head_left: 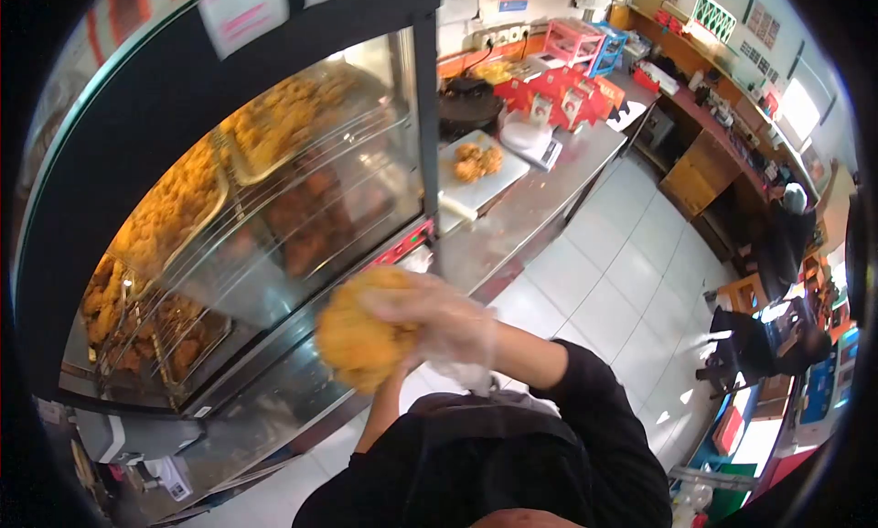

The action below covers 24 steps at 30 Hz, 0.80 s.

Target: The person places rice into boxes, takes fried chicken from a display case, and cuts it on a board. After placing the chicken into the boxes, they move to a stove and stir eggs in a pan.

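Golden, crumb-coated fried chicken is held up in front of my body, close to the lower front edge of the glass warming cabinet. My right hand, in a clear plastic glove, is closed around its right side, slightly blurred. Rising from below, my left hand meets the underside of the chicken, and its fingers are hidden behind the chicken and the glove. Inside the cabinet, fried chicken fills trays on wire racks, and darker pieces lie on the right.
Right of the cabinet, a counter bears a tray with fried chicken pieces, a white scale, red boxes and a dark round appliance. Tiled floor runs beside it. Two people in dark clothes are at the far right.
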Each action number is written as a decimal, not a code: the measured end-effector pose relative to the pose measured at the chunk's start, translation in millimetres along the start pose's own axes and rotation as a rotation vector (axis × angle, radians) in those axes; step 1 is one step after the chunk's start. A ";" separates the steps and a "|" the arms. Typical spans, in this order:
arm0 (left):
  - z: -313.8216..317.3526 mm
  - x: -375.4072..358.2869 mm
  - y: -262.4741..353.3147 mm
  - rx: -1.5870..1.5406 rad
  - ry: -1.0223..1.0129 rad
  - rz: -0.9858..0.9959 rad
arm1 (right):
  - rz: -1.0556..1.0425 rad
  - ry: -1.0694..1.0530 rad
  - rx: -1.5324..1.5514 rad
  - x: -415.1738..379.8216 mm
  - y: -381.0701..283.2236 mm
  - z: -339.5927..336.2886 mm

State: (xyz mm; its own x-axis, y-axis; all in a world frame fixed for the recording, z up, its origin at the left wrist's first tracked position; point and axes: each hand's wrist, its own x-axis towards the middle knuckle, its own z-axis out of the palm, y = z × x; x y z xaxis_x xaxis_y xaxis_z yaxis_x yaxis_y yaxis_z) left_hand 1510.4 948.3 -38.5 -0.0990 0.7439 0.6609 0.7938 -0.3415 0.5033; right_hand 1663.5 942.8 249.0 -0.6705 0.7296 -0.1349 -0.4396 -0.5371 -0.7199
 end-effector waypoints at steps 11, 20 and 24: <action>53.2 216.9 23.2 0.471 0.811 0.082 | -0.178 0.852 -0.412 20.5 -118.1 -399.2; 62.8 225.4 24.1 0.608 0.869 0.023 | 0.016 0.838 -0.700 156.2 -135.1 -558.7; 57.6 224.2 6.3 0.529 0.918 0.005 | 0.074 0.762 -0.783 163.3 -155.7 -512.1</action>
State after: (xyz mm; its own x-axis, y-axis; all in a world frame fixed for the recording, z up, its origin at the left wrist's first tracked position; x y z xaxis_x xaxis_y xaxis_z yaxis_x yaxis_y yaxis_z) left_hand 1527.8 1146.0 80.7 -0.3350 -0.0513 0.9408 0.9339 0.1142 0.3388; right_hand 1928.6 1362.4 -9.6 -0.0153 0.9217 -0.3877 0.2689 -0.3697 -0.8894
